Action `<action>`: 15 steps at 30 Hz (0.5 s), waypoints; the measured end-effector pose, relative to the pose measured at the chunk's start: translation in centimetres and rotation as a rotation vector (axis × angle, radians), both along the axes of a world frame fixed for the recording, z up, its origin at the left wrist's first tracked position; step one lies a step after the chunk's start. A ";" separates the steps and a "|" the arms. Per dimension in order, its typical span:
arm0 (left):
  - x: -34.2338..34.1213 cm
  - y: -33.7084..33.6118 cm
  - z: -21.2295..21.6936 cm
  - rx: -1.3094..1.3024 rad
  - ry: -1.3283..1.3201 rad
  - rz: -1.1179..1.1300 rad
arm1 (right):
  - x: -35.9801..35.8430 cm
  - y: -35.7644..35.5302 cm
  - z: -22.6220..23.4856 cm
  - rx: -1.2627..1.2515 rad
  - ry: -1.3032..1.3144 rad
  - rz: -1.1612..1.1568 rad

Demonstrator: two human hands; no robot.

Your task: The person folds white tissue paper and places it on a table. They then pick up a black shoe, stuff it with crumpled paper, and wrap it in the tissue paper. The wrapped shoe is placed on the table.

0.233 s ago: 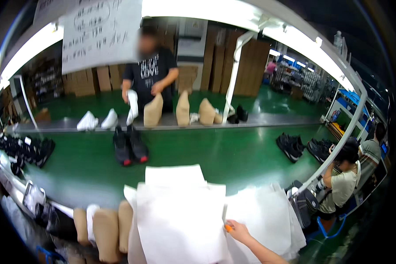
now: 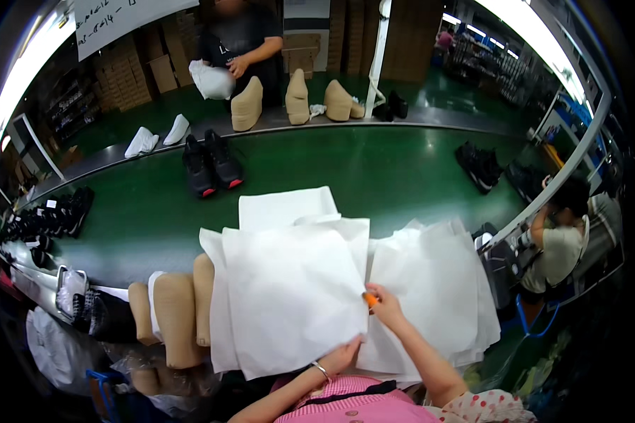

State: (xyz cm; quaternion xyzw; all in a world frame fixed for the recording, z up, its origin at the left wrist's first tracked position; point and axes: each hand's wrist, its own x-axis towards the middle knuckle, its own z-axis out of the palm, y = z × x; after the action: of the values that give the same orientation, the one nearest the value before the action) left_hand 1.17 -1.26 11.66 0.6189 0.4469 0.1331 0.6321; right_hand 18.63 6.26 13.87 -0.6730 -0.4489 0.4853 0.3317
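White paper sheets [image 2: 289, 296] lie in a stack in front of me, and a second white stack [image 2: 434, 296] sits to their right. My left hand [image 2: 340, 358], with a bracelet at the wrist, pinches the lower right corner of the left stack. Higher up the same edge, my right hand [image 2: 388, 309] is closed with its fingertips against the paper. A small orange piece [image 2: 371, 299] shows at those fingertips; I cannot tell whether it is held or worn. Beyond the left stack, another white sheet [image 2: 282, 208] sticks out.
Tan foot-shaped forms [image 2: 173, 310] stand at my left. A pair of black shoes with red heels [image 2: 211, 163] rests on the green belt [image 2: 395, 166]. More tan forms [image 2: 297, 99] line the far ledge, where a co-worker holds white paper [image 2: 210, 80]. Black shoes [image 2: 478, 166] lie at right.
The view has tilted down. My left hand has come into view at the stack's corner. My right hand stays at the stack's edge. The co-worker's white paper is now spread wider.
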 end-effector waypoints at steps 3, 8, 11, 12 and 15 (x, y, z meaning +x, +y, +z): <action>-3.7 0.0 0.5 0.469 0.075 0.178 | 0.5 -0.2 1.3 0.065 0.171 -0.056; -9.9 0.4 5.3 -0.159 -0.893 0.768 | 4.4 2.6 -0.7 0.427 -0.142 -0.053; -13.6 -0.6 10.6 -0.081 -0.943 0.712 | 2.0 4.6 4.2 0.469 0.029 -0.073; -14.5 -1.0 11.7 -0.064 -0.918 0.707 | 1.6 5.2 5.3 0.488 0.037 -0.055; -16.5 -2.2 12.7 0.027 -0.822 0.705 | -0.5 7.4 8.1 0.527 0.068 0.037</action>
State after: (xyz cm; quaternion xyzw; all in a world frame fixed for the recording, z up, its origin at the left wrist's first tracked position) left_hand -15.31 -3.42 24.35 0.3365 0.3417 0.5740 0.6638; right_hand 18.10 13.69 21.95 -0.5385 -0.5608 0.3800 0.5012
